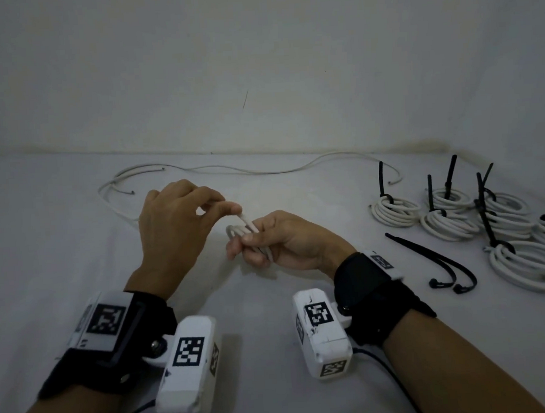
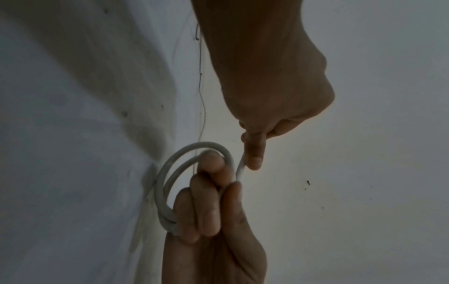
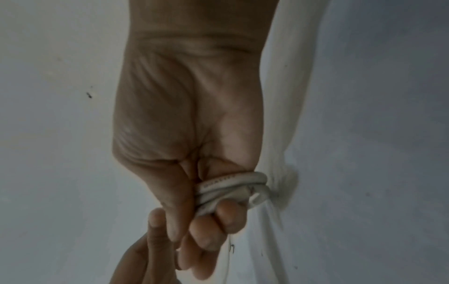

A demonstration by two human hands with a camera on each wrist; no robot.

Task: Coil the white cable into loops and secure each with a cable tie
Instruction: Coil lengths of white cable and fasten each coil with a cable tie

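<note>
**Small coil in hand, winding under way**

Nearest: right hand, fingers curled round a small coil of white cable, held just above the cloth-covered surface. About two turns visible in the left wrist view, bunched between thumb and fingers.

Just beyond: left hand, thumb and forefinger pinching the free strand where it rises from the coil.

To the right: two loose black cable ties; behind them, finished coils, each with a tie standing up.

Farthest: loose white cable trailing along the foot of the wall.

Handling notes, as judgement: keep the right-hand grip firm so turns stay stacked; feed each new turn at matching size; avoid twisting the strand; leave a gap for threading a tie.
</note>
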